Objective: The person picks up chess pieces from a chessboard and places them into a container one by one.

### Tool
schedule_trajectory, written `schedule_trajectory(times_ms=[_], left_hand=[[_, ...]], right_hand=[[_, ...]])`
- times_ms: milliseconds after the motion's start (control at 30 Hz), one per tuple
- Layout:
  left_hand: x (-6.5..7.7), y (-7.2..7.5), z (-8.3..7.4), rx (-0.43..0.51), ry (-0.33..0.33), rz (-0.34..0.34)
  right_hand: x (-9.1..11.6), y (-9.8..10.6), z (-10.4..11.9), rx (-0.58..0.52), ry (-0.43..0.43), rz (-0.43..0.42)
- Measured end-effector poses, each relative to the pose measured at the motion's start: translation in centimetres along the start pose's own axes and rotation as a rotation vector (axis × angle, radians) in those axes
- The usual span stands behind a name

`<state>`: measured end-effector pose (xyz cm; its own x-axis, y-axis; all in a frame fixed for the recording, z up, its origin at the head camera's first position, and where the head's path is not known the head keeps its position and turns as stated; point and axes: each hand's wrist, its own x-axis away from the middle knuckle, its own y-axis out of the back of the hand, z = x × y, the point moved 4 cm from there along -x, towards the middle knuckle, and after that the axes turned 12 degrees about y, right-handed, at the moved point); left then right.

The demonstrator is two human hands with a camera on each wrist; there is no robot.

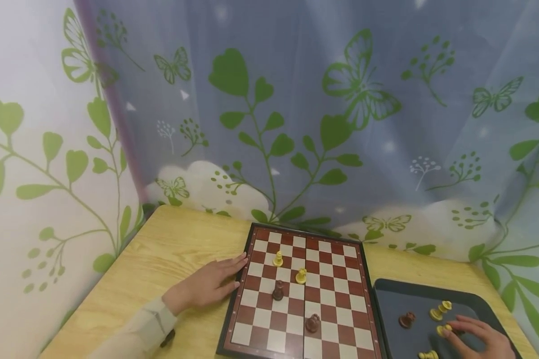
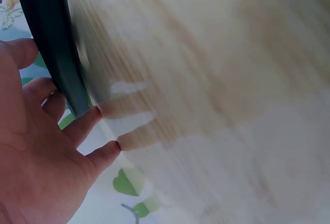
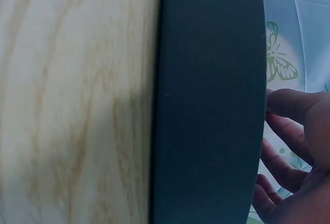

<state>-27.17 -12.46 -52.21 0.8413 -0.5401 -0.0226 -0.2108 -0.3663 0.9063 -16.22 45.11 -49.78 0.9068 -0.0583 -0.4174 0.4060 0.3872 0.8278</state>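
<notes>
While the right hand is over the tray: its thumb and finger pinch a small yellow piece, closed just to its width; whether the piece is lifted, we cannot tell, because the tray wall hides it in the right wrist view.
Left hand: its fingers are nearly straight, touch the left edge of the chessboard and grip nothing.
Tray risk: we judge the fingers may knock the taller yellow piece, being so near; a weak pinch could cause a drop.
Board risk: a hard push from the left fingers could slide the board and tip the first dark piece or the second dark piece.
Also in tray: we see a dark tray piece and a yellow pawn.
Obstacle: the raised tray rim, just beside the board, could catch a low-moving hand.
</notes>
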Motion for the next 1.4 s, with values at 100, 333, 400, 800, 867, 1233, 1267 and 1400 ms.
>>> schedule_trajectory(times_ms=[100,333,400,800,867,1233,1267,1400], left_hand=[[-0.1,0.1,0.0,0.001,-0.005,-0.008],[-0.3,-0.2,0.1,0.005,-0.019,-0.006],[-0.3,-0.2,0.0,0.015,-0.024,-0.006],[0.0,-0.4,0.2,0.012,-0.014,0.017],[0.1,-0.2,0.2,-0.002,-0.009,0.009],[0.0,0.0,0.1,-0.035,-0.001,0.021],[0.0,0.0,0.1,-0.037,0.001,0.027],[0.1,0.1,0.0,-0.061,0.014,0.028]], right_hand=[[-0.1,0.0,0.0,0.024,0.021,-0.029],[0.2,0.2,0.2,0.072,-0.009,0.037],[0.2,0.5,0.5,0.065,-0.016,0.046],[-0.3,0.2,7.3,-0.152,0.294,-0.020],[-0.8,-0.7,9.3,-0.183,0.333,0.020],[-3.0,-4.7,19.7,-0.343,0.300,0.362],[-3.1,-5.0,20.4,-0.362,0.319,0.378],[-3.3,-6.4,22.4,-0.426,0.405,0.475]])
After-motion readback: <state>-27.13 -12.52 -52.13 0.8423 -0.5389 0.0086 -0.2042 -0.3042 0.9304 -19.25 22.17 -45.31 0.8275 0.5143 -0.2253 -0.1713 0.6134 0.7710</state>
